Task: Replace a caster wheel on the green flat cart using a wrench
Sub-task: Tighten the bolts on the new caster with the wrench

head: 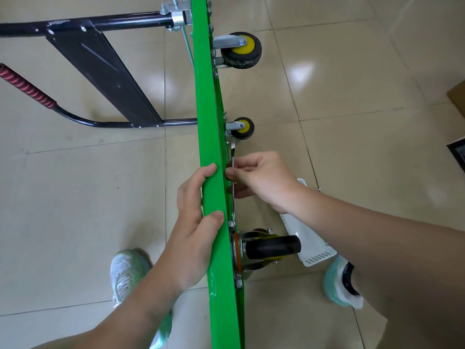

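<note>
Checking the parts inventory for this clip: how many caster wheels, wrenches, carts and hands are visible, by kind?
caster wheels: 3
wrench: 1
green flat cart: 1
hands: 2, the left hand gripping the cart's edge and the right hand holding the wrench
Total: 7

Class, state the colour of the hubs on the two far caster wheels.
Yellow hubs inside black tyres, seen in the head view.
</note>
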### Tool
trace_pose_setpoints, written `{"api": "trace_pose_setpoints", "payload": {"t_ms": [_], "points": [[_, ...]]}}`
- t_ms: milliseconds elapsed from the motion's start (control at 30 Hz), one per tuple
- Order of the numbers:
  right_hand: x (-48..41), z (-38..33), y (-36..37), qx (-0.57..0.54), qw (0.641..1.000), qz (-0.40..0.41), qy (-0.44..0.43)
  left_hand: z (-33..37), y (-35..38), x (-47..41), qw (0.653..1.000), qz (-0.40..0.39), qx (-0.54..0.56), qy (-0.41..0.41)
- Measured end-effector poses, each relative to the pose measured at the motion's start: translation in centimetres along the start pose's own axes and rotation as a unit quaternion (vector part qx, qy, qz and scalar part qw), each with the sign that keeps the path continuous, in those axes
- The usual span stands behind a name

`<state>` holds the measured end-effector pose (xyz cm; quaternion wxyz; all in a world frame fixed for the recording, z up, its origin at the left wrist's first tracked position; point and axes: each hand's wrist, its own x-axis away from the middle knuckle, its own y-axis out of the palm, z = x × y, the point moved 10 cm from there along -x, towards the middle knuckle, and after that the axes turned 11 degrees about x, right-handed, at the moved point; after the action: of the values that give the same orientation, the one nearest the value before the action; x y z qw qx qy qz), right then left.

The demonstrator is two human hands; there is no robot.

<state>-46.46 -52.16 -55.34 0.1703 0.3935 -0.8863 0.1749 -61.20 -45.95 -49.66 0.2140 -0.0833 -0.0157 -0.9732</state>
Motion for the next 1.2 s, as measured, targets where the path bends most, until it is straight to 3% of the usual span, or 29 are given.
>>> {"api": "trace_pose_setpoints", "payload": {"t_ms": [167,300,367,700,933,1200], "points": [[-0.8,0.6,0.4,-0.033,0.998,-0.032,0.037,0.4,0.2,-0.1,1.000,-0.011,-0.009,-0.003],[-1.0,4.1,0.4,-0.042,0.988,-0.016,0.145,0.4,0.4,0.0,1.000,-0.011,-0.013,-0.002],[-1.1,4.2,0.3,-0.052,0.986,-0.013,0.157,0.6,0.4,-0.1,1.000,-0.007,-0.011,-0.003],[-0.1,0.5,-4.6,-0.098,0.990,0.073,0.063,0.0,-0.1,-0.2,1.000,0.005,0.002,-0.002],[3.9,-4.4,-2.8,-0.081,0.994,0.003,-0.076,-0.8,-0.5,-0.4,1.000,0.009,0.002,-0.008],[6.1,-4.3,-1.1,-0.055,0.991,-0.010,-0.118,-1.3,-0.5,-0.2,1.000,0.013,0.020,-0.018]]}}
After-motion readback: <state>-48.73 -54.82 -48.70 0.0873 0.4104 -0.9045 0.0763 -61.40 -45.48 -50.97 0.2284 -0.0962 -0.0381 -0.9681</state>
